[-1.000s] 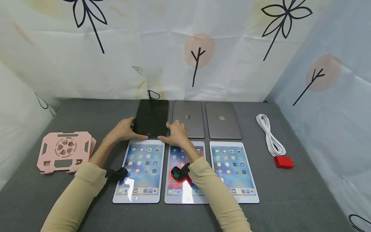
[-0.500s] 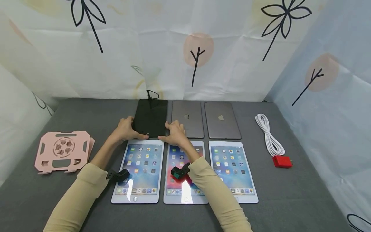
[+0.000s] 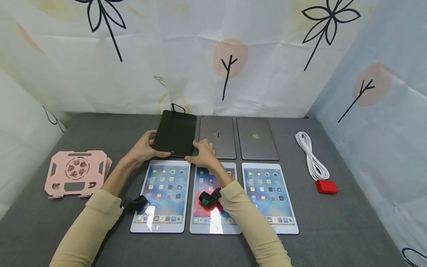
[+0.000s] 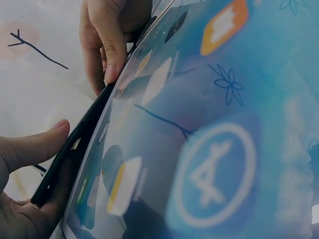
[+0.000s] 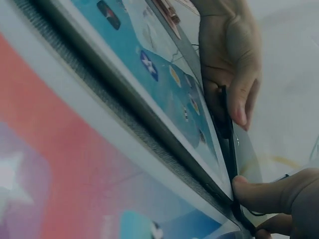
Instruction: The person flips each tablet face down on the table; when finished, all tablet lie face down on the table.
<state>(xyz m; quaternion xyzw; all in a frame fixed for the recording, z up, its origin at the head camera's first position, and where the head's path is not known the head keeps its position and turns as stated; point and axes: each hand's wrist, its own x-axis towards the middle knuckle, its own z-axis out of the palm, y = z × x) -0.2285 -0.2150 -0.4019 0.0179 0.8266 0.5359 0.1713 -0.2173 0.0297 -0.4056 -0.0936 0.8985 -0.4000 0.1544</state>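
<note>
Both hands hold a black tablet (image 3: 175, 132) with a dark screen facing up, at the back of the table. My left hand (image 3: 145, 147) grips its left side, thumb over the front corner; in the left wrist view its fingers (image 4: 35, 219) lie beneath the tablet. My right hand (image 3: 203, 153) pinches the near right corner, with its thumb (image 5: 259, 195) on the front. The tablet sits slightly turned, its left side raised off the table. Right in front of it lies a white tablet (image 3: 163, 196) with a lit home screen.
Two grey tablets (image 3: 217, 137) lie face down at the right of the black one. Two more lit white tablets (image 3: 268, 196) complete the front row. A pink stand (image 3: 76, 172) is at left; a coiled white cable (image 3: 311, 157) and red charger (image 3: 327, 186) are at right.
The black tablet lay flat and straight before; now it has been lifted at the left and turned slightly clockwise. The left hand has risen a little with it.
</note>
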